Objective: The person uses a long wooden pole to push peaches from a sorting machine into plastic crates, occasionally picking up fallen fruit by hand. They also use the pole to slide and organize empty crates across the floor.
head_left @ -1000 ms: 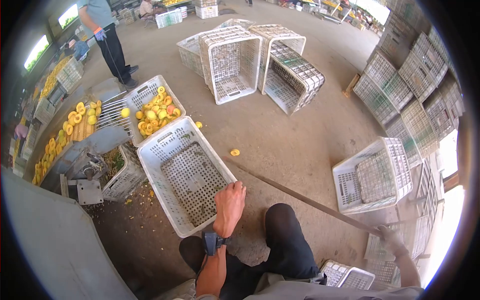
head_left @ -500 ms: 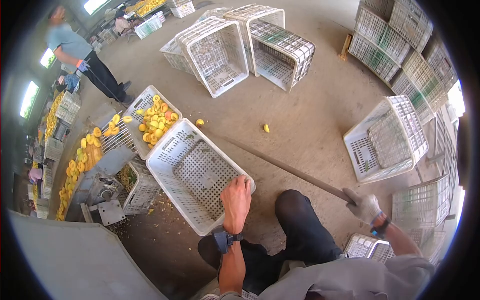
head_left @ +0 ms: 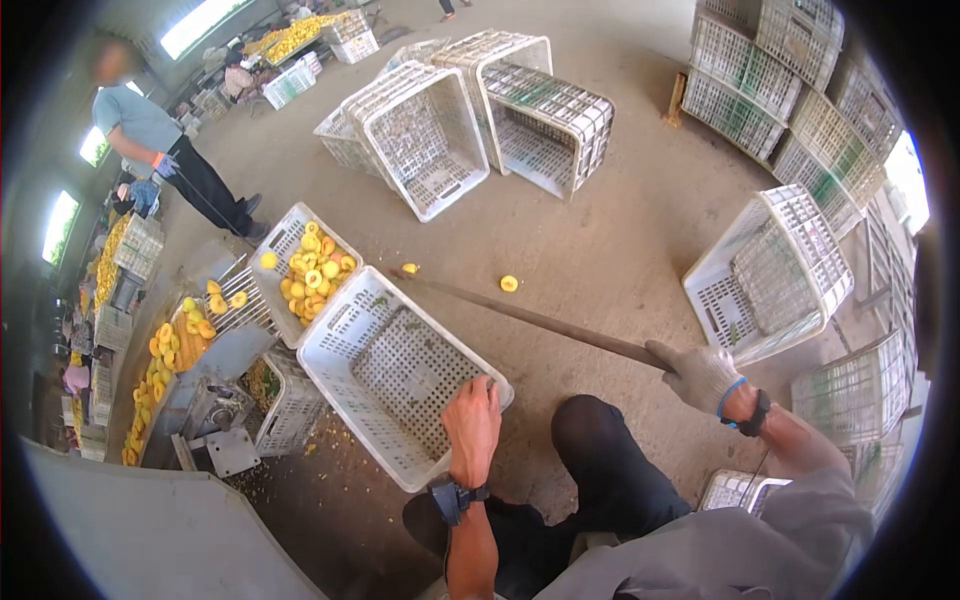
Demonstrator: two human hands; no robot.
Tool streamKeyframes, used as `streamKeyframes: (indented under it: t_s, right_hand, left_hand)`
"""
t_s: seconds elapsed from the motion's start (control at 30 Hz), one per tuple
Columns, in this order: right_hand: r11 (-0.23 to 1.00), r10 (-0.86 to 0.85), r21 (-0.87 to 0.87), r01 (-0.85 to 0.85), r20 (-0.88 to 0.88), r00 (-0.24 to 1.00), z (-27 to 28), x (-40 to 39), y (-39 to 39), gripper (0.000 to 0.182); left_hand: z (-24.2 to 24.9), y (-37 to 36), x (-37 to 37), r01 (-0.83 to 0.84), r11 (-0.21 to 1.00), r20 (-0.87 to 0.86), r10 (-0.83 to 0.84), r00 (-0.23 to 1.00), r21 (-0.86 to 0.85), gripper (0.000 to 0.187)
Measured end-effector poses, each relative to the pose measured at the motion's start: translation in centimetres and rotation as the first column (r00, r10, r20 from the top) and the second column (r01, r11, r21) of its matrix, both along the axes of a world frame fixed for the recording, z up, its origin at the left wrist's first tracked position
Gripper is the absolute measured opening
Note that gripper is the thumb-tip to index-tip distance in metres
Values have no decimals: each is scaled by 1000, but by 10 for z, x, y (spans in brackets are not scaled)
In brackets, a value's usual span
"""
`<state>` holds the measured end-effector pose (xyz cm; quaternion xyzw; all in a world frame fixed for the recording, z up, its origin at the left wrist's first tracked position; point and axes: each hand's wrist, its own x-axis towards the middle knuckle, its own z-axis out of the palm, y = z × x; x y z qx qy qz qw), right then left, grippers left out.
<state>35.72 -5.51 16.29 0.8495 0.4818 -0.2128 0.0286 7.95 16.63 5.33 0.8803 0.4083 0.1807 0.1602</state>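
My bare left hand (head_left: pixel 472 425), with a dark watch on its wrist, is closed at the near right rim of a white plastic crate (head_left: pixel 435 345). That crate is tilted towards me, with bits of leaf inside. In my gloved right hand (head_left: pixel 700 377) is the end of a long wooden stick (head_left: pixel 545 322). The stick slants away over the floor, its far end beside the crate's far corner, near a small yellow fruit piece (head_left: pixel 410 268). Against the crate's far side stands another crate (head_left: pixel 345 232) holding yellow halved fruit (head_left: pixel 318 270), which look like peaches.
A metal chute (head_left: pixel 238 295) with fruit halves leads to the filled crate from the left. One fruit half (head_left: pixel 509 284) lies on the floor. Crates on their sides (head_left: pixel 425 140) stand ahead, another (head_left: pixel 770 275) at right, beside stacks. A person (head_left: pixel 165 140) stands far left.
My right hand has swung left and up with the stick. The fruit half on the floor now shows its cut face. Fruit on the chute has shifted. My left hand stays at the crate rim.
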Motion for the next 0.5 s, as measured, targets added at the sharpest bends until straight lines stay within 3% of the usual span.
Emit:
streamKeyframes:
  t_s: [0.13,0.23,0.33,0.5]
  right_hand:
    - [998,-58,16,58,-28,998,31,13,-31,55]
    - [997,-76,-14,77,56,995,58,26,-65,55]
    - [982,-189,-6,189,51,981,79,50,-109,53]
    - [923,-321,204,325,-57,945,110,53,-175,50]
  left_hand:
    - [-1,0,2,16,1000,-38,-15,999,10,15]
    - [-8,2,4,13,1000,-24,-13,1000,-2,16]
    - [-12,3,6,31,999,-12,-31,999,8,17]
    - [-23,8,16,83,996,-62,-84,995,-14,18]
